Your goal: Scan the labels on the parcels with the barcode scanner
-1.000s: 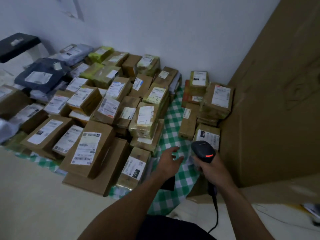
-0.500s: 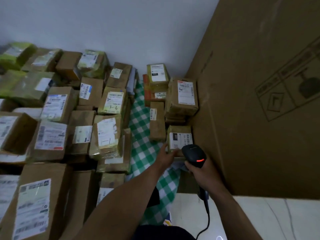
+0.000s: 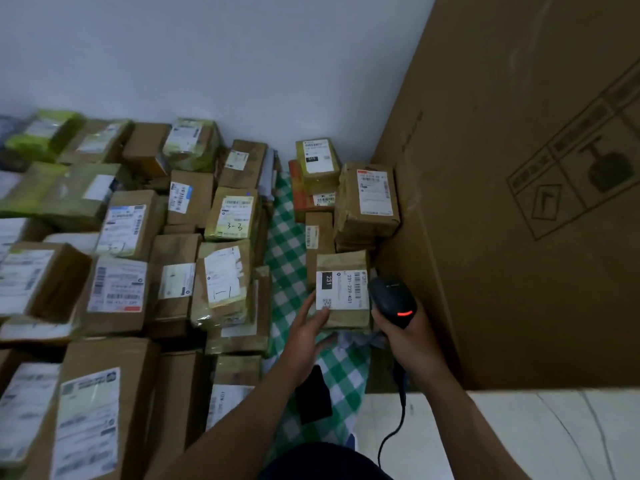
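the right hand (image 3: 412, 337) was clamped round the handle of the barcode scanner (image 3: 393, 301), its red-lit head just beside the right edge of a small parcel (image 3: 341, 263) lying by the checked cloth (image 3: 287, 258), close to the big cardboard box (image 3: 519, 237). the left hand (image 3: 306, 332) lay with fairly straight fingers against the parcel's near left corner, gripping nothing, seemingly to steady it and keep the upturned label (image 3: 346, 289) flat for the beam.

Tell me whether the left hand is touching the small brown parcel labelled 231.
Touching. In the head view, fingertips of the left hand rest on the near corner of the small brown parcel labelled 231.
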`<state>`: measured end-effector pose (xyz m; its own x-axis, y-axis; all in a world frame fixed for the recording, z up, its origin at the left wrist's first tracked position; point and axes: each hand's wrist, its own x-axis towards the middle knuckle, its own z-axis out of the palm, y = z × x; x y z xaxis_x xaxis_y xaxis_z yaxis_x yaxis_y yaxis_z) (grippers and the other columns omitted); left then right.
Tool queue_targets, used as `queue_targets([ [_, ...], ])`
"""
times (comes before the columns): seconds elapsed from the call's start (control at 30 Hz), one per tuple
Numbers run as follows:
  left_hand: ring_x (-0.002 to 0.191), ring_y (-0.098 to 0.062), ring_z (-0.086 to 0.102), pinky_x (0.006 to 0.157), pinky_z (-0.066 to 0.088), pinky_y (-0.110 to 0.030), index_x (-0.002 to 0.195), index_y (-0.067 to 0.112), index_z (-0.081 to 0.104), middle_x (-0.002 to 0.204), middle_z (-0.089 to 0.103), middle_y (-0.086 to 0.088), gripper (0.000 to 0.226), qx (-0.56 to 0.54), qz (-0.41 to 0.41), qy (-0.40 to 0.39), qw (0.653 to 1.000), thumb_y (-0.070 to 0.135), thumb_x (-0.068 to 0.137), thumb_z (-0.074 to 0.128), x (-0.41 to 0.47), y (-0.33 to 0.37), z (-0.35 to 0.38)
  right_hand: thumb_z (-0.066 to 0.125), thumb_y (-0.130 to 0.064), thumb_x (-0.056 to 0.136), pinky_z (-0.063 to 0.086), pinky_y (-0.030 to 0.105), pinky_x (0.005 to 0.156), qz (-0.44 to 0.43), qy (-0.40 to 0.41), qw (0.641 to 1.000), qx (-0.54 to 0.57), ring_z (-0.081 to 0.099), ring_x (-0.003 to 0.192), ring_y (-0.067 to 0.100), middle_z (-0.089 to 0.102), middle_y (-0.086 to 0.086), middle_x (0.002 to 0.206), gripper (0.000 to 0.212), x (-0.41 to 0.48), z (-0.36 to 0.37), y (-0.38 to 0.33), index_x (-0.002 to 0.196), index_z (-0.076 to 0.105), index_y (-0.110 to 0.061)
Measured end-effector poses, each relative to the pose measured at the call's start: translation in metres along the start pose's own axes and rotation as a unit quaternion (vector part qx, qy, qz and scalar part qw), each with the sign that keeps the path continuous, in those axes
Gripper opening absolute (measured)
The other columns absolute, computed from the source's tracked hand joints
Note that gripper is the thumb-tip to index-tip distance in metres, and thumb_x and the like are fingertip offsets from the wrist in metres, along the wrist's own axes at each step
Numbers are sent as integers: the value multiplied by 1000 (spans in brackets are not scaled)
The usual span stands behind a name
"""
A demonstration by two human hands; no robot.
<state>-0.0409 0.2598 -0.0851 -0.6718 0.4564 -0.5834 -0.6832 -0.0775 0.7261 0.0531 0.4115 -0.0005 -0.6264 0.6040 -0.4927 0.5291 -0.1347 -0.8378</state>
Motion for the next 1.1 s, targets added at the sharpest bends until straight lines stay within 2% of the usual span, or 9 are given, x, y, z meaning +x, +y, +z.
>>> queue_targets([
  [0.17,121,-17,64,104,51,-46,141,40,56,131,69,5,43,26,69,35,997,34,99,64,-27,21,-15,83,-32,86,55,51,102,-13,-70,996,60,72,109,13,76,-14,113,51,-2,21,-6,132,61,-37],
  [0.33,115,-12,70,96,57,-34,135,42,59,125,73,10,48,104,165,24,980,16,96,70,-51,55,-25,82,-20,88,59,42,93,-72,-100,990,70,71,113,17,72,-5,126,53,-2,32,-18,135,58,-31],
  [0.4,113,-11,70,95,57,-35,139,40,58,122,74,12,50,125,190,39,973,16,97,70,-54,72,-34,83,-26,87,59,37,84,-93,-112,988,43,74,102,15,72,-4,124,57,-1,30,-24,137,55,-30],
  [0.47,103,-2,72,81,59,-21,140,34,58,111,76,18,49,151,219,64,962,15,97,69,-57,91,-40,84,-32,86,58,32,74,-117,-119,986,14,73,89,14,71,1,121,61,-1,26,-30,139,53,-30],
  [0.57,101,1,71,77,57,-16,132,38,59,106,75,23,45,227,260,74,936,14,96,71,-51,122,-52,87,-35,81,58,42,95,-146,-127,981,-28,67,110,14,69,-6,125,65,0,19,-41,137,55,-35],
  [0.7,120,-11,64,100,55,-40,143,49,53,134,63,6,66,344,283,93,890,52,82,79,-34,153,-65,89,-39,78,53,49,106,-163,-165,970,-65,66,118,12,68,-14,127,67,0,16,-54,136,55,-37],
  [0.83,115,-9,53,91,38,-3,150,32,51,135,51,2,67,400,286,114,863,27,90,79,-26,179,-61,87,-65,58,57,43,100,-188,-188,958,-103,70,112,11,73,-12,121,76,0,19,-60,126,59,-42],
  [1.0,121,-24,57,108,51,-44,149,39,49,140,43,0,69,447,280,124,841,33,88,80,-14,186,-67,83,-70,56,52,33,81,-182,-214,952,-119,70,103,16,73,-8,112,89,0,20,-63,134,55,-39],
  [1.1,120,-24,57,104,54,-46,149,40,49,140,42,1,68,453,284,126,836,32,89,80,-12,187,-68,81,-70,56,51,33,83,-177,-225,949,-131,68,102,15,72,-6,112,93,0,18,-65,138,53,-35],
])
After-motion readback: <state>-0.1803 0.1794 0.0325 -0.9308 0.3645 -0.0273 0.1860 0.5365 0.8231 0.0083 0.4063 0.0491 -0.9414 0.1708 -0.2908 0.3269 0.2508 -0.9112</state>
